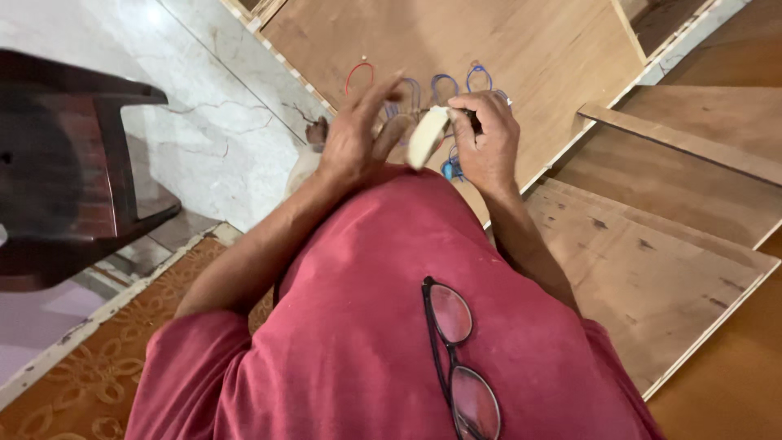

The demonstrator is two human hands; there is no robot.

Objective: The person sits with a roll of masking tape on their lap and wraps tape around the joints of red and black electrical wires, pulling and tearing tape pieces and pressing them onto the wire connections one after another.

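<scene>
Under and beyond both hands lies a large plywood sheet (521,49), with more plywood boards (660,269) to the right of the right hand. To the left of the left hand there is a pale marble floor (204,138), and further left a dark wooden chair (73,163). Nearer to the person than the hands is the red shirt (358,326), and on it hang black glasses (454,358).

The left hand (354,134) is spread, its fingers (383,90) long and apart, the tips close to the wire loops. The right hand (487,134) is closed around a pale, flat, oval thing (427,134), which stands tilted between the two hands; what it is cannot be told. Just beyond the fingertips of both hands several thin wire loops (444,81) stand up, one red (359,73) at the left and the others blue. A small blue piece (450,169) shows under the right hand.
</scene>
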